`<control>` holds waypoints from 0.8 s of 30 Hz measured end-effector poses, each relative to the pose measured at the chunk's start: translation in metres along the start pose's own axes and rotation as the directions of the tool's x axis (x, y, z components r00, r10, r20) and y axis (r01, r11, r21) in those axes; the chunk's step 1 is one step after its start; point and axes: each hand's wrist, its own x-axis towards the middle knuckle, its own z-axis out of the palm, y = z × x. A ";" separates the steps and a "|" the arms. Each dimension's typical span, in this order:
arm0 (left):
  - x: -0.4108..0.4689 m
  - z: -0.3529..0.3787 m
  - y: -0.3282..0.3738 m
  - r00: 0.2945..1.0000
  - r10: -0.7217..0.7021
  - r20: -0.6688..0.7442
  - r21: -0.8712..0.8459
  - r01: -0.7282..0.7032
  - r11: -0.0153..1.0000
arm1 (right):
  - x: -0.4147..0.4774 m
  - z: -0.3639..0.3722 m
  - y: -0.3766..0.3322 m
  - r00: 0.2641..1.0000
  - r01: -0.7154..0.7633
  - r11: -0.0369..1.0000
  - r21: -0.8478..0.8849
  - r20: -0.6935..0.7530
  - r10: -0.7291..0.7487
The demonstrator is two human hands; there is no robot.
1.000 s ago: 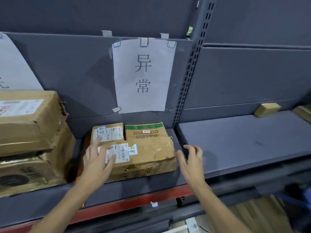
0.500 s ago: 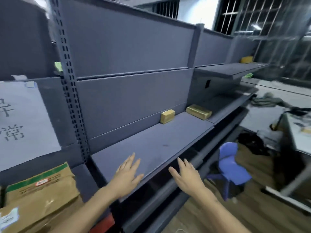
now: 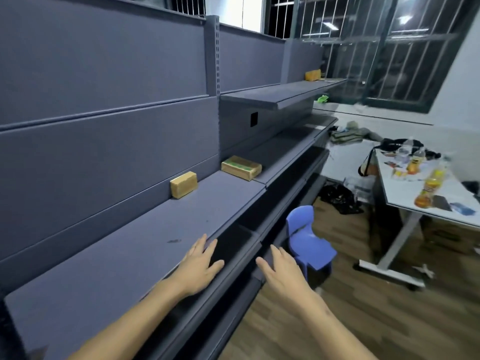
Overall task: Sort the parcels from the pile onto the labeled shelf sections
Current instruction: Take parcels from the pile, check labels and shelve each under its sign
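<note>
- The left hand [image 3: 200, 266] and right hand [image 3: 283, 268] hold nothing, fingers spread out.
- The left hand is over the shelf [image 3: 117, 268] edge.
- A small parcel [image 3: 183, 184] and a bigger parcel [image 3: 241, 168] sit farther along the shelf.

The shelf [image 3: 124, 258] is matt grey painted metal. Two small parcels [image 3: 183, 184] [image 3: 241, 168] near its back edge are brown cardboard. The chair [image 3: 307, 242] is smooth blue plastic; the floor [image 3: 350, 307] looks wooden.
</note>
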 end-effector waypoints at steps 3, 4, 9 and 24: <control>0.041 0.007 0.011 1.000 0.011 0.005 0.003 -0.011 1.000 | 0.032 -0.004 0.018 1.000 -0.021 0.999 0.033 0.010 0.021; 0.057 0.010 0.013 1.000 0.011 0.008 -0.005 -0.011 1.000 | 0.045 -0.005 0.024 1.000 -0.022 0.999 0.034 0.009 0.022; 0.160 0.021 0.010 1.000 -0.005 -0.012 -0.092 0.004 0.996 | 0.139 -0.002 0.061 0.998 -0.032 0.999 0.014 -0.057 0.032; 0.383 -0.017 -0.005 0.999 -0.012 -0.052 -0.053 0.010 0.999 | 0.360 -0.061 0.045 0.999 0.012 0.986 -0.164 -0.042 -0.019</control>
